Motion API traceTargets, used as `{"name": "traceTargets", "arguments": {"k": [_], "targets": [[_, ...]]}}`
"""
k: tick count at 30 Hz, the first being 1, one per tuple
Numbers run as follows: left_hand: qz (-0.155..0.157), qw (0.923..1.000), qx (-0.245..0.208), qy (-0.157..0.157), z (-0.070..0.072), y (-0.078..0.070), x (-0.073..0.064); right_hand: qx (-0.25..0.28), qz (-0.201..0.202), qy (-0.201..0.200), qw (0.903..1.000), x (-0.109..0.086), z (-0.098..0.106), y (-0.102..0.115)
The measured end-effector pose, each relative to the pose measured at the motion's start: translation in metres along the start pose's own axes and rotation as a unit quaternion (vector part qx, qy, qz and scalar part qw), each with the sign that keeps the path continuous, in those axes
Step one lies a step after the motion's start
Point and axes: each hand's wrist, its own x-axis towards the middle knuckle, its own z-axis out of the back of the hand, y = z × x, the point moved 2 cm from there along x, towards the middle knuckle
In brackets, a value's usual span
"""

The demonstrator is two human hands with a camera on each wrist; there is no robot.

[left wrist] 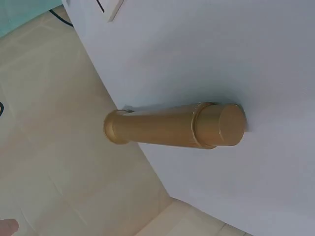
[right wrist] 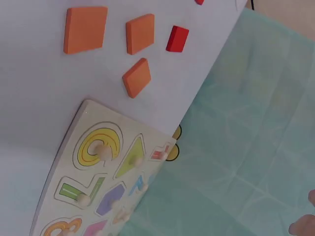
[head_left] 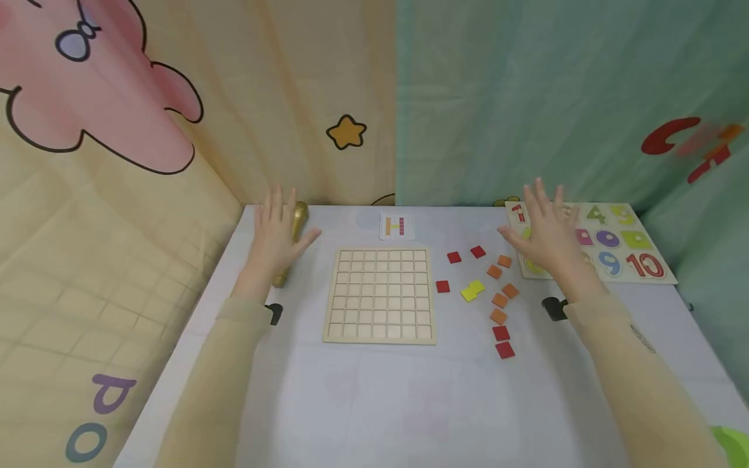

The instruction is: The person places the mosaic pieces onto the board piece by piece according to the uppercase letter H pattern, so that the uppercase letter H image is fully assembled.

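Note:
My left hand (head_left: 273, 233) is held up with its fingers spread, above the left side of the table and holding nothing. Behind it lies a gold cylindrical object (left wrist: 162, 127) with a flared end and a collar. On the other side, my right hand (head_left: 547, 237) is raised with spread fingers, partly hiding a number puzzle board (head_left: 608, 239) with knobbed pieces. Between the hands lies a wooden grid board (head_left: 381, 296) with bare squares. Red tiles (head_left: 500, 333), orange tiles (head_left: 510, 290) and yellow tiles (head_left: 469, 294) are scattered to its right.
A small card (head_left: 397, 226) with a coloured tile pattern lies behind the grid board. Patterned curtains (head_left: 497, 97) border the white table (head_left: 374, 403) at the back and sides. Part of a green object (head_left: 731, 445) shows at the lower right.

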Motion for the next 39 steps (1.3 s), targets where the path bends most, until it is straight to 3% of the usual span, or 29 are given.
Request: {"name": "traceTargets", "arguments": {"k": [5, 11, 18, 25, 32, 39], "targets": [[-0.022, 0.9996, -0.015, 0.004, -0.008, 0.001, -0.014, 0.02, 0.019, 0.008, 0.9996, -0.009, -0.007, 0.006], [-0.052, 0.9976, -0.027, 0.036, -0.024, 0.005, -0.042, 0.056, 0.04, 0.024, 0.9973, -0.028, -0.023, 0.006], [-0.064, 0.9944, -0.055, 0.064, -0.043, 0.014, -0.068, 0.107, 0.054, 0.031, 0.9923, -0.047, -0.04, 0.002], [-0.083, 0.9916, -0.054, 0.083, -0.06, 0.015, -0.078, 0.114, 0.047, 0.055, 0.9908, -0.061, -0.052, -0.005], [-0.078, 0.9853, -0.046, 0.145, -0.077, 0.018, -0.087, 0.12, 0.025, 0.093, 0.9881, -0.072, -0.063, -0.01], [-0.081, 0.9784, -0.06, 0.18, -0.086, 0.018, -0.095, 0.123, -0.008, 0.13, 0.9838, -0.079, -0.073, -0.016]]}}
